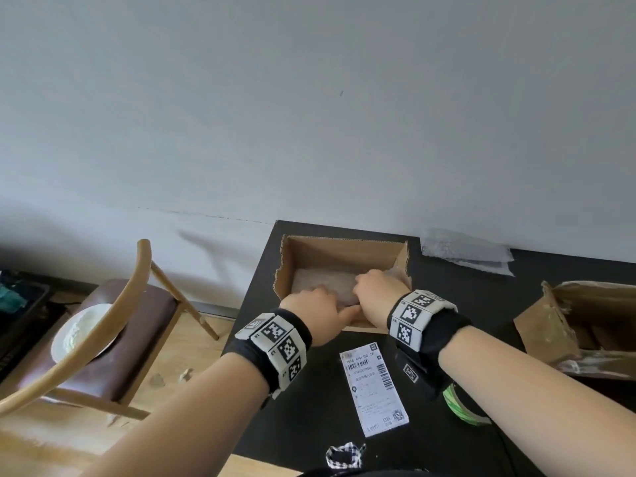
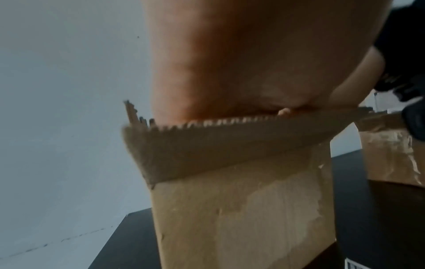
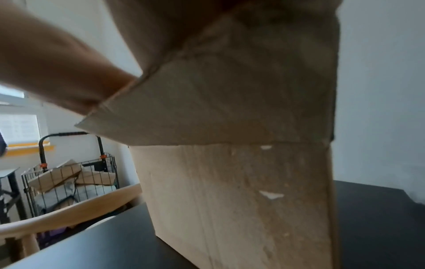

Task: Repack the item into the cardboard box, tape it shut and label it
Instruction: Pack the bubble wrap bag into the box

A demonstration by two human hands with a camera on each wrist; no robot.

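Note:
An open cardboard box [image 1: 344, 251] stands on the black table [image 1: 537, 304] against the wall. A pale bubble-wrapped item [image 1: 321, 280] lies on its floor. Both hands reach over the near wall into the box. My left hand [image 1: 318, 302] has its fingers curled down on the item's near left part, thumb pointing right. My right hand [image 1: 377, 285] curls over the item's right end. Both sets of fingertips are hidden. The left wrist view shows the near flap [image 2: 230, 145] bent outward under my palm. The right wrist view shows only the box's outer wall [image 3: 241, 200].
A printed shipping label [image 1: 373, 387] lies just in front of the box, and a green tape roll [image 1: 461, 404] sits under my right forearm. Spare bubble wrap [image 1: 464, 253] lies by the wall. A torn second box [image 1: 585, 321] stands right. A wooden chair [image 1: 113, 321] stands left.

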